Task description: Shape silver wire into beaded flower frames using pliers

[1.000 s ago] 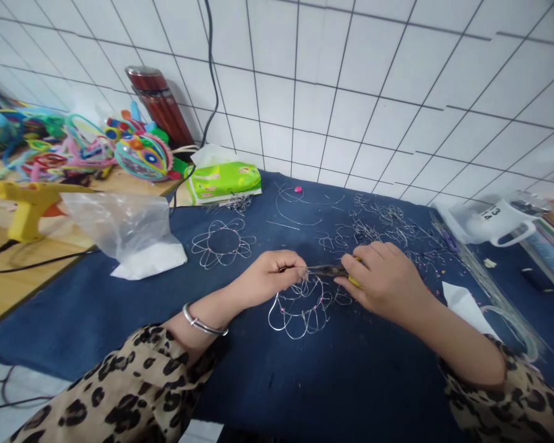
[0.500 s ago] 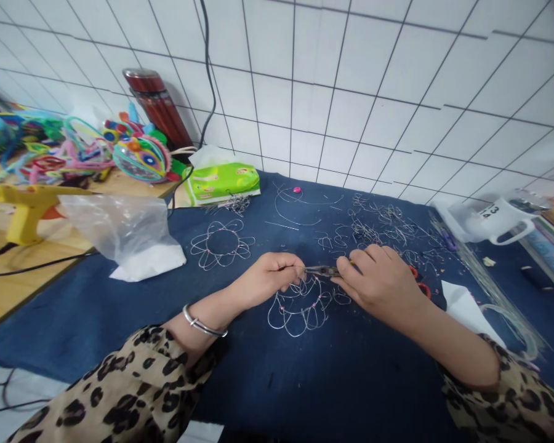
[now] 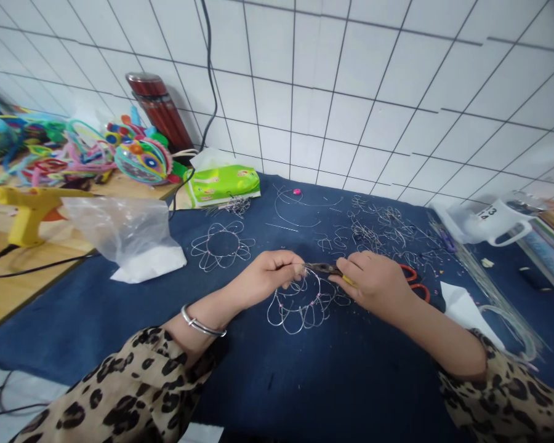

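The left hand (image 3: 277,271) pinches the top edge of the wire flower (image 3: 313,303), which sits between the hands over matte blue cloth (image 3: 258,369) and looks light, springy and easily bent, so best held by its ring; the right hand (image 3: 373,280) is closed round pliers (image 3: 325,268) whose tips meet that edge. Leftward lies a flat spare flower (image 3: 239,248), thin and round-petalled; centrally, pink beads (image 3: 318,295) dot shiny loops; rightward, scraps (image 3: 364,232) curl in a tangle.

Yellow glue gun (image 3: 25,212), red thermos (image 3: 159,111)
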Tool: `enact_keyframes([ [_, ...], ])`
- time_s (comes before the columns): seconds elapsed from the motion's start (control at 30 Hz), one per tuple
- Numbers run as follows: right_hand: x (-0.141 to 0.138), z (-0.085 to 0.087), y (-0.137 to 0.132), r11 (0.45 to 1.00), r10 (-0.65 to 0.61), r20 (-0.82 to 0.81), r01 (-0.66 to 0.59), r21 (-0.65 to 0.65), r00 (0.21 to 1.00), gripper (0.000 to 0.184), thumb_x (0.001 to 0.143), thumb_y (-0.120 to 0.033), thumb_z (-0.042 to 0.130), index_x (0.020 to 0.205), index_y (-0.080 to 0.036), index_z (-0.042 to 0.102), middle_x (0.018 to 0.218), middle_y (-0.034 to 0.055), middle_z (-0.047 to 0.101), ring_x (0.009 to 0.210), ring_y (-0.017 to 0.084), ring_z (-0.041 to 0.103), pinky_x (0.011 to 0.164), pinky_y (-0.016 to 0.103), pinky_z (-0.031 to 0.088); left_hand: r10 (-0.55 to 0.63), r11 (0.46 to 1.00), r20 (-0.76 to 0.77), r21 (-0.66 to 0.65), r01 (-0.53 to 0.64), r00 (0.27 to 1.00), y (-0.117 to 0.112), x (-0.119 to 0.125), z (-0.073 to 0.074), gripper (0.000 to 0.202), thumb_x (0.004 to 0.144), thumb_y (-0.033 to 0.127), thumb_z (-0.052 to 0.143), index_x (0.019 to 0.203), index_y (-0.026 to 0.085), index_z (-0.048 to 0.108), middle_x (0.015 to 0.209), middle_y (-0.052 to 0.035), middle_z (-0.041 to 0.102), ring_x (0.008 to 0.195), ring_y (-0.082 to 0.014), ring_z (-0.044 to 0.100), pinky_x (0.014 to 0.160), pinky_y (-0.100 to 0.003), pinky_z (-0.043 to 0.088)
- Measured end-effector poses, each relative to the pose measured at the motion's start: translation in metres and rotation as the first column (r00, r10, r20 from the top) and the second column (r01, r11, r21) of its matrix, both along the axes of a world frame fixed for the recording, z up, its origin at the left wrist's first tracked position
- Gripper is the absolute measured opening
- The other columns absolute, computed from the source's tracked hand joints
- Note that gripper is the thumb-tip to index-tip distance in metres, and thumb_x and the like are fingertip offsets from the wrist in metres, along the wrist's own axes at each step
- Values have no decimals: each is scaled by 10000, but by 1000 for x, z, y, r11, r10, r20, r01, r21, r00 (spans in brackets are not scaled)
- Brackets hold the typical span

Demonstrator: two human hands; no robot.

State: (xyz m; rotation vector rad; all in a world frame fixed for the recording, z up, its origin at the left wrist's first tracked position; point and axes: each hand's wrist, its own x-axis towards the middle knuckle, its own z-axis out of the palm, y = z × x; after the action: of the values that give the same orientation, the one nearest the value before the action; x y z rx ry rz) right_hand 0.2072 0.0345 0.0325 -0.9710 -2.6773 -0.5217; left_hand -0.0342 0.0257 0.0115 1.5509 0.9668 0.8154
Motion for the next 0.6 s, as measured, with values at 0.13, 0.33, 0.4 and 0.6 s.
enact_keyframes([
  [0.13,0,-5,2,984,-36,-121,14,-179,992,303,898,-410,437,911,-179,632,739,30,617,681,126,549,576,244,363,13,995,-50,104,-8,999,0,0,2,201,869,278,493,818,124,612,715,-4,542,589,-77,470,579,-215,403],
  [0.33,0,3,5,815,-132,-193,-4,-579,972,288,879,-442,453,885,-228,647,744,-24,660,624,89,577,529,209,378,16,967,-143,255,21,990,0,-1,1,203,888,270,479,853,133,624,777,-24,563,613,-79,498,585,-214,415],
  [0.4,0,6,6,742,-143,-193,-24,-670,971,290,885,-436,441,873,-236,651,706,-40,654,588,76,565,503,204,368,19,947,-175,319,39,984,0,-1,2,194,889,254,477,846,139,629,770,-24,566,655,-91,509,605,-215,415],
  [0.6,1,-1,6,870,-117,-209,-1,-492,971,287,877,-431,466,940,-217,647,813,-5,665,713,102,595,597,220,414,32,932,-200,360,43,979,2,-3,4,182,886,234,479,844,144,632,759,-15,560,694,-100,517,628,-216,413],
])
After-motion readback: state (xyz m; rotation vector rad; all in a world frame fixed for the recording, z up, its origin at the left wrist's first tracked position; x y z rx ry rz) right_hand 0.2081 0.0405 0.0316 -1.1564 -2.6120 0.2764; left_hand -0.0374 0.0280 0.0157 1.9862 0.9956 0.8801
